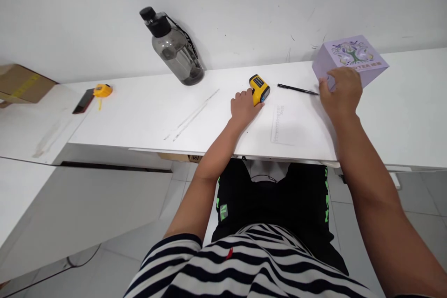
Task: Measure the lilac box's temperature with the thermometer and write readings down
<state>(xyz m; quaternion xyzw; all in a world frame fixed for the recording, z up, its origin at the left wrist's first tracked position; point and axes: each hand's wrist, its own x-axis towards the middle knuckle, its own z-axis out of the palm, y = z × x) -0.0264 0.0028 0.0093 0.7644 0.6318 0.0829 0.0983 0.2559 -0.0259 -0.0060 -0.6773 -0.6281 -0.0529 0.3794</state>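
Note:
My left hand [242,108] is closed around the handle of a yellow and black infrared thermometer [259,87], which rests on the white table. Toward the wall on the right, my right hand [341,91] grips the near side of a light purple tea box [356,52]. The box has a tree print on its top; my fingers hide part of its front. Between the two hands lies a black pen [297,89]. Faint pencil lines and writing [280,125] mark the tabletop below the pen.
A grey water bottle [176,51] with a black cap stands by the wall. Farther left are a yellow tape measure [103,90], a dark flat object [84,101] and a cardboard box [26,84]. The table's front edge [293,158] runs just above my lap.

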